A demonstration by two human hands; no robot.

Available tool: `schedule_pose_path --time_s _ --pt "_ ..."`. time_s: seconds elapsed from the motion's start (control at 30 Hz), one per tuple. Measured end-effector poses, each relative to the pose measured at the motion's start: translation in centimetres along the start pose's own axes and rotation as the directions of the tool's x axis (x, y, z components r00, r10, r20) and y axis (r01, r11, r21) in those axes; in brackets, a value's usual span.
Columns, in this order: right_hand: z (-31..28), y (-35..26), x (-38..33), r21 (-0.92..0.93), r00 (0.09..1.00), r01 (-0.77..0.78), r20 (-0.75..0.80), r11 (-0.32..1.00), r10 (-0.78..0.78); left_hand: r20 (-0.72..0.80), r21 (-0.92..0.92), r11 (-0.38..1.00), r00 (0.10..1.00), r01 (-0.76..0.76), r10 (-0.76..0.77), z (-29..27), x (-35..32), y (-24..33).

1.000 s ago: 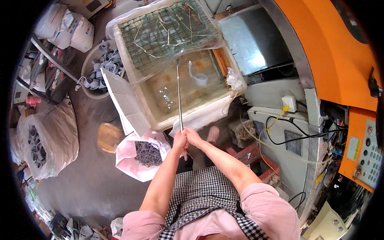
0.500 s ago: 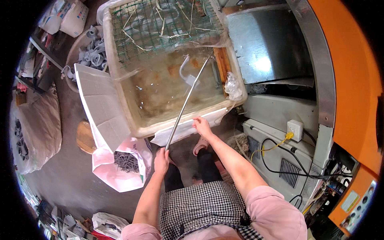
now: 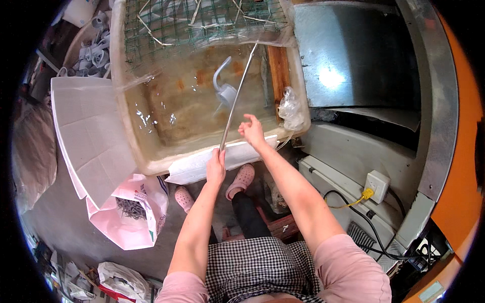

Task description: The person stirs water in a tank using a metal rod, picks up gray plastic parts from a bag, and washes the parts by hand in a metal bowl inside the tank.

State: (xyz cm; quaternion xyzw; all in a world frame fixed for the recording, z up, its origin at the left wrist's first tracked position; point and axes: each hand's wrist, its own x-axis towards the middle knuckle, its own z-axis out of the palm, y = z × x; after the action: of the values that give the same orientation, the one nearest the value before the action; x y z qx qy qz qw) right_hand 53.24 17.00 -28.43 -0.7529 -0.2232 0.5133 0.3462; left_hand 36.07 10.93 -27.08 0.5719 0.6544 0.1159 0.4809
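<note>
My left hand [image 3: 216, 166] is closed around the lower end of a thin metal rod [image 3: 236, 103], over the near rim of a large tub of water [image 3: 174, 118]. The rod slants up and away across the tub. Beside its middle, in the water, lies a pale grey plastic piece [image 3: 227, 95] with a long curved hook; whether the rod touches it I cannot tell. My right hand [image 3: 252, 131] hovers over the near right part of the tub, empty, forefinger stretched out and the other fingers loosely bent. White foam board [image 3: 189, 169] lines the tub's near rim.
Green netting [image 3: 202, 25] covers the far part of the tub. A wooden strip [image 3: 279, 73] and clear plastic film [image 3: 291, 108] are at its right side. A white panel [image 3: 91, 129] and pink-white sack [image 3: 118, 235] stand left. Machinery with a metal plate [image 3: 356, 60] is right.
Both hands have moved forward toward the tub, the left up to its near rim. My right forefinger has straightened. The plastic piece has shifted and shows more clearly. The whole view has shifted.
</note>
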Motion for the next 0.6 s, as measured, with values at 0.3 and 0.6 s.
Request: schedule_pose_path --time_s 0.3,0.6 --pt "-1.0 1.3 0.4 -0.205 0.996 0.043 0.081 0.978 -0.027 -0.023 -0.009 0.999 0.999 -0.038 0.038 -0.5 2.4 4.3" --pt "-0.7 1.8 -0.3 -0.413 0.985 0.165 0.123 0.896 -0.124 -0.031 -0.269 0.963 0.999 -0.020 0.012 3.3 4.5 6.9"
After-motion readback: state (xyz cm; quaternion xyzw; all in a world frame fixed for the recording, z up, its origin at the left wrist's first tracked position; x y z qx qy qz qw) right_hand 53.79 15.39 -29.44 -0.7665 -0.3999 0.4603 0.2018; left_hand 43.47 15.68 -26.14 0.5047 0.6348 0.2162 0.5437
